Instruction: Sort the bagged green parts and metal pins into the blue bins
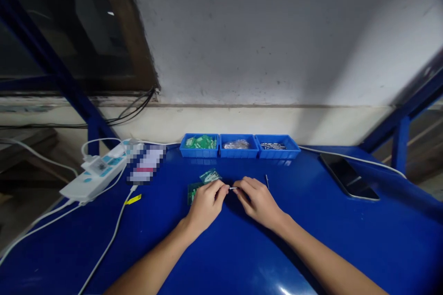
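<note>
My left hand point(209, 199) pinches one end of a thin silvery metal pin point(233, 188). At its other end my right hand point(256, 198) is closed on it too, so the pin lies level between my fingertips. A similar thin metal piece point(266, 181) rests on the blue table point(238, 258) just beyond my right hand. By my left hand lie a small clear bag with whitish pieces point(211, 175) and a bag with green pieces point(191, 192), the latter partly hidden by the hand.
Along the back stand three blue bins, holding green pieces point(200, 142), clear plastic items point(236, 144) and metal pins point(273, 146). A phone point(349, 176) lies at right. At left are a power strip point(93, 173), a blurred-out screen point(146, 164), a yellow tag point(133, 199) and white cables.
</note>
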`<state>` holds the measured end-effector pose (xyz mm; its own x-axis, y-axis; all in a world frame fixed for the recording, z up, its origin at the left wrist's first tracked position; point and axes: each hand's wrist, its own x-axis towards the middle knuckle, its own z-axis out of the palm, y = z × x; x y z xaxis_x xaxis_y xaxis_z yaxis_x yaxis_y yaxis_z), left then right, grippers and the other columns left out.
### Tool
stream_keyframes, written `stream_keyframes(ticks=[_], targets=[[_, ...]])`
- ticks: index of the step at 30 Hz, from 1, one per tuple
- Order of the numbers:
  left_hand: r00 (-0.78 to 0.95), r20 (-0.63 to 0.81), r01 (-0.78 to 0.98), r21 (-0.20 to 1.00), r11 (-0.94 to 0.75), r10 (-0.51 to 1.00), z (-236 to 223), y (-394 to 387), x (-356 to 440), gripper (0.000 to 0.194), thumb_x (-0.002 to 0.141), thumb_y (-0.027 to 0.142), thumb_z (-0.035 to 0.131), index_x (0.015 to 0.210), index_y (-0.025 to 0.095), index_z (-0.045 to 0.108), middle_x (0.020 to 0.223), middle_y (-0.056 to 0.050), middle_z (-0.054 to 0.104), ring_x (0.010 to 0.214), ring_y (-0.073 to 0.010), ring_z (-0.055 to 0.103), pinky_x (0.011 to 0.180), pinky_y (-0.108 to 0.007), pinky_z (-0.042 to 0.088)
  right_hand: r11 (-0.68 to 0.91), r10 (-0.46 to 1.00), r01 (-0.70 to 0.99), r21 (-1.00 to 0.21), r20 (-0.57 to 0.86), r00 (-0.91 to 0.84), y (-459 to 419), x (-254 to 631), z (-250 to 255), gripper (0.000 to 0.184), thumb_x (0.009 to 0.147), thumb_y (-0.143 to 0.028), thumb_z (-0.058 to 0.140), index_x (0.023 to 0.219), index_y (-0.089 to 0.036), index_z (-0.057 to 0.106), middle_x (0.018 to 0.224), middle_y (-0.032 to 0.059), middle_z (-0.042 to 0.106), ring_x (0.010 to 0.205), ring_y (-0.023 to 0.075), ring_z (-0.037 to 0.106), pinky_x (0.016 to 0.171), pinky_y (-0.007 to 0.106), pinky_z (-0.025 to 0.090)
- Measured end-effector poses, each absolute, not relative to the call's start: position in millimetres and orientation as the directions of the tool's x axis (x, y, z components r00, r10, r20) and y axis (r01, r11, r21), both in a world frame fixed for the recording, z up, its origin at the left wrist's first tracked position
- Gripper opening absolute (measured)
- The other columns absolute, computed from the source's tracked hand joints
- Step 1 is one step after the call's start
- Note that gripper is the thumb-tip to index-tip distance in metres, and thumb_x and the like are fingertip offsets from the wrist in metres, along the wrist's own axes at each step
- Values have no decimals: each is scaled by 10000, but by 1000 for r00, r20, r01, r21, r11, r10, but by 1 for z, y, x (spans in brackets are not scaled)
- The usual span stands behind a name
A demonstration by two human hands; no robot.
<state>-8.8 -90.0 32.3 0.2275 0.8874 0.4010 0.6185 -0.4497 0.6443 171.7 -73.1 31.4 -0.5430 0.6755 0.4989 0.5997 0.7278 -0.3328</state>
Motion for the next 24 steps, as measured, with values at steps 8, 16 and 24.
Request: stream_keyframes(ticks=[8,16,24], targets=[[217,349,632,661,-404,912,23,-88,-8,304,928,276,388,655,184,484,618,13,582,573,-109,557,573,-221,382,753,655,570,-330,458,-601,-74,174,39,172,916,-245,436,957,-189,594,843,53,597,766,165,536,699,306,357],[242,311,557,731,-394,919,24,-88,-11,155,919,301,407,887,197,518,706,11,583,624,-117,552,592,-211,401,705,706,617,-350,438,-557,-69,172,34,225,938,-234,383,847,-173,579,752,38,570,693,152,504,656,296,348],[246,255,569,743,-352,935,22,-88,-10,313,941,304,344,658,188,407,597,26,469,558,-102,469,567,-218,344,687,720,533,-494,364,-591,-73,173,33,110,912,-259,447,954,-181,512,837,52,584,762,172,522,701,302,381]])
